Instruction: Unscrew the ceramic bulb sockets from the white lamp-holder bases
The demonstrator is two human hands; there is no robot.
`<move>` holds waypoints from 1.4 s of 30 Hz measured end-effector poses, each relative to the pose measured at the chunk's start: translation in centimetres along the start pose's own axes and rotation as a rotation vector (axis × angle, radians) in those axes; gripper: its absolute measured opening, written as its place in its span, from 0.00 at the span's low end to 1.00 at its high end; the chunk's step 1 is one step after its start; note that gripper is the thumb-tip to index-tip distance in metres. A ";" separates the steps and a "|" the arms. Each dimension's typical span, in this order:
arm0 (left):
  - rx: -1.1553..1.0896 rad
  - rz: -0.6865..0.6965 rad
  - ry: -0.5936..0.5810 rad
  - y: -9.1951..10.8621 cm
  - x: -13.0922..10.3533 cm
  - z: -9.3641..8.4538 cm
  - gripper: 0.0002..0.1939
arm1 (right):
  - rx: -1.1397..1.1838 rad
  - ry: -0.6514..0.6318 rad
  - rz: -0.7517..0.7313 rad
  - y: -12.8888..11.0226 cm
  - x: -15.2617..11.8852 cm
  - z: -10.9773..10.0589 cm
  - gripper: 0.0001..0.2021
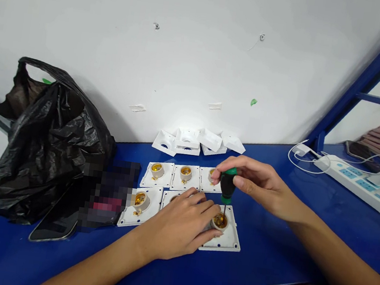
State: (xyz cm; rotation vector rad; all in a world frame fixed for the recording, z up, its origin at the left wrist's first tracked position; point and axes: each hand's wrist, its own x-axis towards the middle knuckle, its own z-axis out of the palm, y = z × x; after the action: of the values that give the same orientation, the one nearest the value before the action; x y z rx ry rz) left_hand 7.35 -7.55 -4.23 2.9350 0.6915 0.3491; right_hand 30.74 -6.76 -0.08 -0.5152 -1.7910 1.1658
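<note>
My right hand (pixel 261 184) is closed around a short screwdriver (pixel 228 185) with a black and green handle. The screwdriver stands upright, its shaft reaching down into the brass-lined cup of a lamp socket (pixel 219 221). That socket sits on a white square base plate (pixel 229 242) at the near right of the group. Fingers and thumb of my left hand (pixel 180 228) close around the socket's side. Under and behind the left hand, another socket plate (pixel 165 199) is partly hidden. More white socket plates (pixel 165 183) with brass cups lie beside it and in the row behind.
Several white square covers (pixel 187 148) are piled against the wall. A black plastic bag (pixel 53 143) and a phone (pixel 55 223) lie left, near a blurred-out patch. A white power strip (pixel 363 179) with cables is on the right, by a blue metal frame (pixel 370 75).
</note>
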 end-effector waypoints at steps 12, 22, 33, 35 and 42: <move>-0.004 -0.011 0.024 0.0 0.0 0.0 0.13 | 0.050 -0.028 0.006 0.0 0.2 0.2 0.12; 0.065 0.012 0.017 -0.2 0.1 0.4 0.13 | 0.116 -0.062 0.030 0.1 0.1 0.2 0.14; 0.108 0.048 0.076 -0.2 0.2 0.6 0.12 | 0.201 -0.056 0.068 0.3 0.0 0.5 0.14; 0.109 0.055 0.093 -0.2 0.2 0.6 0.12 | 0.242 -0.069 0.087 0.3 -0.1 0.5 0.15; 0.122 0.044 0.083 -0.1 0.4 0.7 0.12 | 0.300 -0.059 0.081 0.3 -0.1 0.8 0.17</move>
State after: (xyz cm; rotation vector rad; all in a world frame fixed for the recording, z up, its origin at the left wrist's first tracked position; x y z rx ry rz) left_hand 7.82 -7.38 -4.86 3.0705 0.6822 0.4501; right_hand 30.06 -7.10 -0.49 -0.3822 -1.6172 1.4892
